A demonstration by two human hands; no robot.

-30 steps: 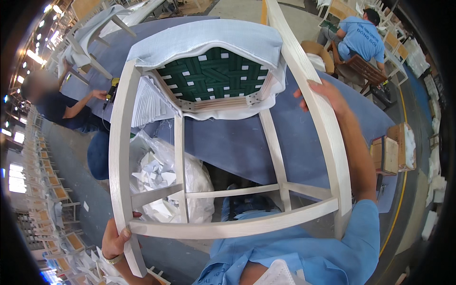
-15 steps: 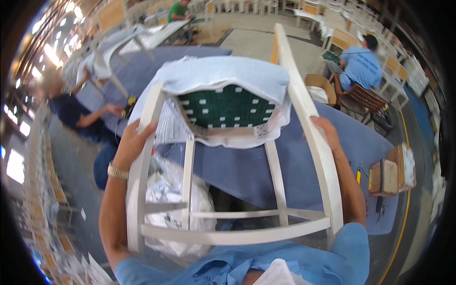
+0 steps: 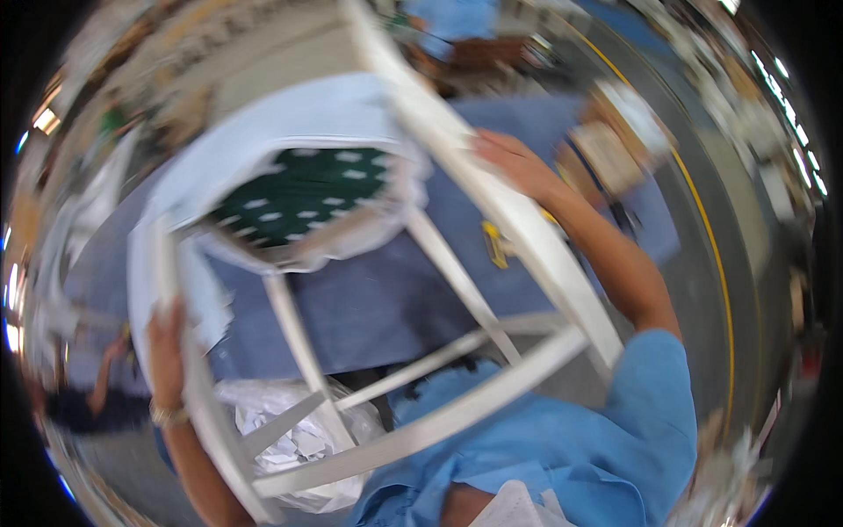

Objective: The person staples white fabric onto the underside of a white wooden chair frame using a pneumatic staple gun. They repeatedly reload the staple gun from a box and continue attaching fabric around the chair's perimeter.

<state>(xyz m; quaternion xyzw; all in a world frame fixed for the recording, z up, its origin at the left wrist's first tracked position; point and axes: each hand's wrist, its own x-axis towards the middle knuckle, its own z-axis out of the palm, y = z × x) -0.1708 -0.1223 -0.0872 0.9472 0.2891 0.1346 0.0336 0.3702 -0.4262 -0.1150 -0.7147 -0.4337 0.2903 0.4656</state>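
A whitish wooden chair frame [image 3: 492, 193] is held up in front of me, its underside showing. Pale blue fabric [image 3: 290, 114] wraps the seat, with loose edges folded round the rim. Inside that opening, dark green webbing [image 3: 303, 195] with white patches is visible. My left hand [image 3: 167, 351] grips the left leg, a watch on its wrist. On the right leg, my right hand [image 3: 518, 167] is closed round the wood, its fingertips partly hidden behind it. Motion blurs both hands.
Below the chair spreads a blue-grey covered table [image 3: 369, 316]. On it lie a yellow-handled tool [image 3: 494, 244] and cardboard boxes [image 3: 606, 158]. A clear plastic bag of scraps [image 3: 299, 439] stands near me. Another person [image 3: 88, 400] is at the left, and one in blue [image 3: 452, 26] sits beyond.
The view has swung to the right and tilted. The chair, with both hands on its legs, has shifted left in the picture and leans over. The yellow tool shows more fully between the legs.
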